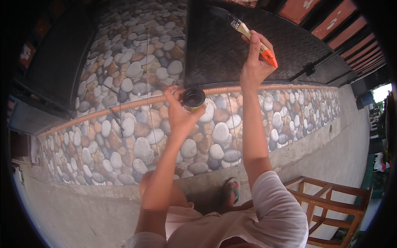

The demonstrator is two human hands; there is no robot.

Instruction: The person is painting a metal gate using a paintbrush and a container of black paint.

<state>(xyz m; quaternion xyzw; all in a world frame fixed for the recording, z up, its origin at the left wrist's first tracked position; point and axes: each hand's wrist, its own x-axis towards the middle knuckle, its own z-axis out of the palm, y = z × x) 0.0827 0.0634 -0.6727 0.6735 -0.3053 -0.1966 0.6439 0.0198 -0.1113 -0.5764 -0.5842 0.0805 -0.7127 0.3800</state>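
My left hand (180, 113) is wrapped around a small open paint can (194, 98), its rim and inside coated black. The can is held above the pebble-patterned tiles, close to an orange-brown edging strip (139, 103). Higher up, my right hand (256, 63) grips the handle of a flat paintbrush (245, 31). Its handle is pale wood with an orange end, and black paint covers its bristles and part of the ferrule. The bristle tip is at or just before a dark textured metal gate panel (223, 52); contact cannot be told.
Pebble-patterned tiles (217, 133) slope down to a concrete ground (80, 210). A wooden frame (332, 201) stands at my right side. Reddish slats (333, 23) with dark bars run along the upper right. Another dark panel (59, 65) is at the left. My sandalled foot (232, 192) is below.
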